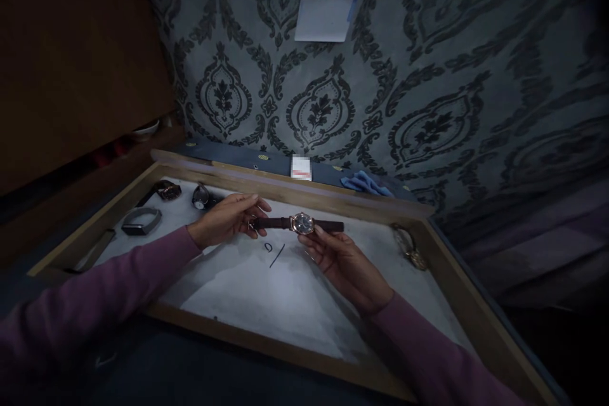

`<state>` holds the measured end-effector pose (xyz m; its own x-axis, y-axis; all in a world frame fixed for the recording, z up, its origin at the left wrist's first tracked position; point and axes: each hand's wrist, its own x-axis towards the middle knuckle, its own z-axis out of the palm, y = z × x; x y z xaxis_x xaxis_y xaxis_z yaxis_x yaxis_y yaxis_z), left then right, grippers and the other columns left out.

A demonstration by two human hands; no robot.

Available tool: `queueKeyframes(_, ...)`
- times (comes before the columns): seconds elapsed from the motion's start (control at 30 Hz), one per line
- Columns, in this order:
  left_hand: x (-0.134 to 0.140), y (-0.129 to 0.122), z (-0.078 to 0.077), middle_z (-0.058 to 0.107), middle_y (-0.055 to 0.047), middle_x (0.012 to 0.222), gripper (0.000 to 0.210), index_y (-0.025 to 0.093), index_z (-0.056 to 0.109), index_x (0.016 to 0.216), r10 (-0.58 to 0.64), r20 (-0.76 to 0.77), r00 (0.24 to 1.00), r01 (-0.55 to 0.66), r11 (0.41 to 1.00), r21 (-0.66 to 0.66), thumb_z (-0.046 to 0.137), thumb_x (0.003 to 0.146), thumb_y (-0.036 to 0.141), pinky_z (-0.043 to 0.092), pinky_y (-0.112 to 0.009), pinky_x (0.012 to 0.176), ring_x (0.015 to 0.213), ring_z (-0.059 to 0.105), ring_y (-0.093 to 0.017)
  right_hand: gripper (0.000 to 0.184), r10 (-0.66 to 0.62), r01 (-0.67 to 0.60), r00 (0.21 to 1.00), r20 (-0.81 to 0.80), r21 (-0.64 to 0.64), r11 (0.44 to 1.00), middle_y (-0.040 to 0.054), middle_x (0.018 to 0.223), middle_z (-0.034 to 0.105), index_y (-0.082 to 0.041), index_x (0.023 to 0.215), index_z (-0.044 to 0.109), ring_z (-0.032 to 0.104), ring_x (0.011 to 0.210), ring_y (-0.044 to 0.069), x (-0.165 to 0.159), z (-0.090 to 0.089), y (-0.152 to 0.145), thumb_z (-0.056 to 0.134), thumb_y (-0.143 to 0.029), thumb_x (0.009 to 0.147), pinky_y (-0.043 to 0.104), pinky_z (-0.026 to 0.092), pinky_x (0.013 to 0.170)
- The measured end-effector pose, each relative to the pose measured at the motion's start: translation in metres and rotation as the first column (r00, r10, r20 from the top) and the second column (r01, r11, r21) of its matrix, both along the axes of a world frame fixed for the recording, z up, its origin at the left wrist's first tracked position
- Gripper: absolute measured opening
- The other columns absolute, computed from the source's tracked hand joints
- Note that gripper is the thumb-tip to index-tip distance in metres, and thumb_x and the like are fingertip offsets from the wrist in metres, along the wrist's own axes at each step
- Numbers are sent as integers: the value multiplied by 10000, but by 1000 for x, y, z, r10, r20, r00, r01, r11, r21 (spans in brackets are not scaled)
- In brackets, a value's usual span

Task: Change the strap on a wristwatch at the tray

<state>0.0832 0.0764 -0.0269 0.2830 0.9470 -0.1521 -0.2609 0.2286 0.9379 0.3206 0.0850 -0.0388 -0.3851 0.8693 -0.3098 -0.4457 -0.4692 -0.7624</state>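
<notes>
Both forearms reach in over the wooden-framed tray (266, 346), hands apart, drawing a leather-strapped wristwatch (303, 223) level between them above the white lining. The left hand (228, 219) has its fingers closed about the buckle end; the right hand (347, 266), palm turned upward, pinches beside the case, thumb on top. Inside the tray, a grey smart band (141, 222) sits among watches at left, and a gold-toned watch (413, 252) lies at right.

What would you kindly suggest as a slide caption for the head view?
Left hand and right hand hold a dark-strapped watch over a wooden tray holding other watches.
</notes>
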Motion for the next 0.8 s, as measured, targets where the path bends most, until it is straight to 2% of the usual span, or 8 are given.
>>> queueKeyframes(0.13, 0, -1, 3, 669, -54, 712, 380, 112, 647, 923, -21, -19, 1000, 21, 1000, 2, 680, 826, 478, 499, -206, 508, 609, 679, -157, 137, -10, 10, 1000, 10, 1, 1000, 58, 908, 778, -140, 860, 734, 740, 734, 126, -1, 2, -1, 793, -140, 736, 139, 575, 597)
queueKeyframes(0.3, 1, -4, 3, 695, -61, 783, 343, 118, 652, 915, -174, -103, 979, 175, 984, 8, 810, 711, 342, 491, -198, 541, 632, 672, -139, 175, 16, -17, 999, 30, 34, 999, 66, 886, 779, -126, 897, 740, 737, 717, 122, -3, 5, -4, 795, -170, 737, 132, 563, 579)
queueKeyframes(0.47, 0, -2, -2, 691, -49, 767, 276, 116, 659, 887, -164, -169, 972, 180, 980, 85, 794, 727, 296, 457, -171, 515, 614, 650, -114, 148, 19, -20, 1000, 7, 73, 997, 39, 917, 775, -155, 820, 729, 733, 715, 120, -2, 4, -4, 816, -197, 708, 133, 537, 551)
queueKeyframes(0.6, 0, -4, 0, 698, -63, 813, 337, 121, 627, 905, -205, -160, 966, 219, 973, 75, 764, 761, 393, 497, -205, 575, 652, 667, -136, 167, 65, -64, 998, -13, 94, 994, 51, 991, 764, -168, 849, 725, 734, 806, 147, 1, 5, -5, 808, -227, 717, 179, 544, 638)
queueKeyframes(0.7, 2, -7, 4, 708, -91, 811, 428, 125, 590, 940, -330, -159, 930, 340, 939, 41, 659, 827, 532, 497, -235, 584, 627, 667, -152, 185, 131, -126, 991, -33, 135, 983, 52, 1012, 759, -188, 872, 720, 724, 839, 163, 2, 6, -7, 796, -248, 715, 227, 540, 716)
queueKeyframes(0.8, 6, -11, 4, 706, -95, 766, 484, 133, 563, 989, -445, -157, 882, 450, 893, -1, 565, 867, 601, 486, -256, 571, 602, 660, -167, 144, 196, -186, 980, -34, 181, 966, 41, 939, 763, -201, 844, 710, 710, 843, 170, 0, 6, -9, 763, -226, 713, 259, 522, 747)
